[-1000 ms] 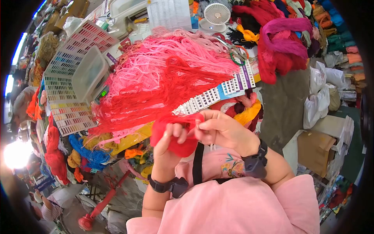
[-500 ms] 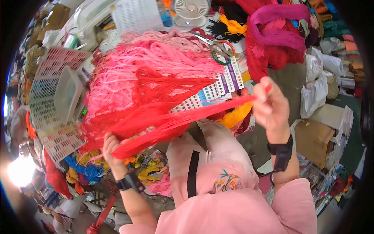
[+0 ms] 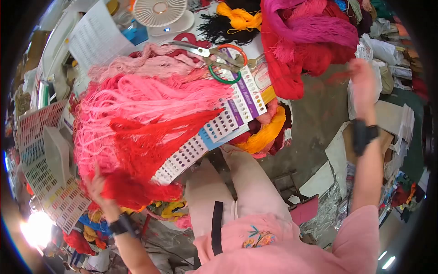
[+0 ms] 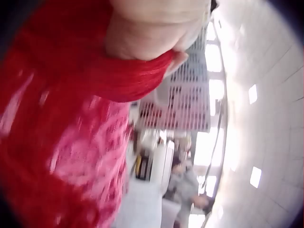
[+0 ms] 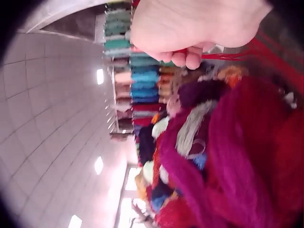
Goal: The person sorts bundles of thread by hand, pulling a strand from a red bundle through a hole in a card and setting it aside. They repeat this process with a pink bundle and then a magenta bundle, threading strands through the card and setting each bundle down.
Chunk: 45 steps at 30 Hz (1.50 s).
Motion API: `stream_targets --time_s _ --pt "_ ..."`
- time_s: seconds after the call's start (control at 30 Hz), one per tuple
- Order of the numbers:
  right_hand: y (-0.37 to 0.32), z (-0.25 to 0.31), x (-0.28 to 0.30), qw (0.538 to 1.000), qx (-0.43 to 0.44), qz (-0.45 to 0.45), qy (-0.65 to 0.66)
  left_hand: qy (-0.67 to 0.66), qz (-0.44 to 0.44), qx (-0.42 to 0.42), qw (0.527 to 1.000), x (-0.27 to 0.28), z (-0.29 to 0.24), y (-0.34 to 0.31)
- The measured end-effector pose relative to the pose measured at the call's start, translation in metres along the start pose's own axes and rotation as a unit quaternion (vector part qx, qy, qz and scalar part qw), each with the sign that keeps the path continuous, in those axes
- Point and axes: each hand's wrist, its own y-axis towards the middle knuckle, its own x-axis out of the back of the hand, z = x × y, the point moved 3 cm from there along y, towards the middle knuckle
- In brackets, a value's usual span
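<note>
At the lower left of the head view, my left hand (image 3: pixel 98 188) holds a skein of red thread (image 3: pixel 132 188), blurred by motion. The left wrist view shows the red bundle (image 4: pixel 130 78) passing around that hand (image 4: pixel 152 28), with the thumb partly behind it. Far out to the right, my right hand (image 3: pixel 363 84) is raised, fingers curled. From its grip trail a few thin red strands (image 5: pixel 228 56), faint in the head view. A heap of pink yarn (image 3: pixel 150 96) lies in front of me, with loose red thread (image 3: pixel 141 141) across its near side.
Scissors (image 3: pixel 207 52) with orange and green handles lie beyond hole-punched thread cards (image 3: pixel 214 128). A white fan (image 3: pixel 159 11) and a printed sheet (image 3: pixel 98 41) stand at the back. Magenta skeins (image 3: pixel 315 27) hang at the right. A colour chart (image 3: pixel 41 155) leans at the left.
Both hands started close together at the red skein. They have moved apart, the left down and left with the skein, the right far out to the right with thin strands. The view has shifted right.
</note>
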Motion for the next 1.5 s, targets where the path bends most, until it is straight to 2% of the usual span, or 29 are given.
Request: stream_targets --time_s 0.03,0.07,0.1,0.13,0.17,0.2,0.23,0.3,0.37,0.4,0.43,0.47,0.5,0.57,0.6,0.67,0.7,0.77,0.93,1.0,1.07,1.1,1.17,1.2,1.23,1.33,1.4,1.43,1.5 --pt "-0.022 -0.005 -0.052 0.992 0.028 0.078 -0.096 0.018 -0.032 0.05 0.998 0.004 0.038 0.033" --pt "-0.043 -0.037 -0.082 0.989 -0.07 0.13 -0.014 0.069 -0.028 0.074 0.994 0.018 0.075 0.061" --pt "-0.065 -0.051 -0.116 0.969 -0.176 0.171 -0.023 0.109 0.011 0.159 0.981 0.025 0.116 0.086" --pt "-0.083 -0.083 -0.136 0.962 -0.208 0.177 -0.021 0.234 -0.075 0.143 0.959 0.008 0.167 0.098" --pt "-0.095 -0.092 -0.159 0.962 -0.203 0.182 0.033 0.357 -0.05 0.177 0.916 0.0 0.203 0.111" --pt "-0.1 -0.103 -0.171 0.972 -0.143 0.187 -0.011 0.456 -0.141 0.147 0.867 -0.002 0.234 0.121" --pt "-0.105 -0.114 -0.181 0.976 -0.082 0.192 -0.054 0.476 -0.102 0.162 0.859 0.008 0.26 0.134" --pt "-0.116 -0.134 -0.194 0.984 -0.04 0.157 -0.074 0.55 -0.133 0.198 0.8 0.021 0.303 0.148" --pt "-0.128 -0.139 -0.198 0.985 -0.02 0.142 -0.097 0.62 -0.141 0.196 0.747 0.039 0.329 0.157" --pt "-0.132 -0.134 -0.198 0.981 0.02 0.158 -0.115 0.62 -0.145 0.196 0.746 0.046 0.334 0.16" --pt "-0.135 -0.129 -0.198 0.974 0.059 0.174 -0.132 0.651 -0.099 0.167 0.734 0.048 0.339 0.164" --pt "-0.137 -0.128 -0.197 0.974 0.064 0.175 -0.129 0.679 -0.053 0.138 0.719 0.049 0.343 0.166" --pt "-0.137 -0.126 -0.193 0.974 0.062 0.177 -0.128 0.678 -0.056 0.139 0.719 0.05 0.34 0.164" --pt "-0.135 -0.122 -0.187 0.96 0.077 0.215 -0.163 0.805 -0.007 0.094 0.586 0.044 0.33 0.159" --pt "-0.136 -0.121 -0.188 0.96 0.076 0.216 -0.162 0.805 -0.009 0.094 0.586 0.036 0.33 0.158" --pt "-0.142 -0.119 -0.195 0.945 0.096 0.264 -0.168 0.699 -0.132 0.148 0.687 0.026 0.328 0.154" --pt "-0.145 -0.114 -0.196 0.946 0.096 0.265 -0.164 0.701 -0.134 0.146 0.685 0.027 0.327 0.155" --pt "-0.149 -0.104 -0.201 0.89 0.132 0.316 -0.3 0.601 -0.087 0.144 0.781 0.029 0.329 0.161" --pt "-0.147 -0.108 -0.197 0.916 0.114 0.312 -0.225 0.583 -0.089 0.12 0.799 0.036 0.336 0.164" --pt "-0.14 -0.117 -0.198 0.937 0.047 0.33 -0.105 0.583 -0.09 0.114 0.799 0.038 0.337 0.165" --pt "-0.133 -0.117 -0.198 0.937 0.03 0.335 -0.097 0.67 -0.058 0.112 0.732 0.041 0.334 0.169" --pt "-0.131 -0.117 -0.198 0.936 0.013 0.341 -0.088 0.67 -0.059 0.112 0.731 0.038 0.332 0.167" --pt "-0.129 -0.119 -0.195 0.936 0.006 0.342 -0.084 0.628 -0.124 0.11 0.76 0.028 0.323 0.163" --pt "-0.128 -0.12 -0.193 0.937 0.0 0.341 -0.08 0.58 -0.106 0.113 0.8 0.024 0.31 0.161" --pt "-0.128 -0.121 -0.193 0.937 -0.001 0.339 -0.079 0.506 -0.177 0.114 0.837 0.026 0.298 0.158" --pt "-0.135 -0.122 -0.196 0.939 0.018 0.338 -0.064 0.524 -0.172 0.125 0.825 0.028 0.291 0.157" --pt "-0.138 -0.123 -0.198 0.942 0.047 0.321 -0.084 0.631 -0.158 0.109 0.751 0.031 0.3 0.16" --pt "-0.137 -0.123 -0.198 0.943 0.047 0.319 -0.084 0.632 -0.157 0.109 0.751 0.031 0.3 0.16" --pt "-0.136 -0.122 -0.197 0.931 0.04 0.354 -0.084 0.557 -0.194 0.082 0.803 0.029 0.3 0.157"
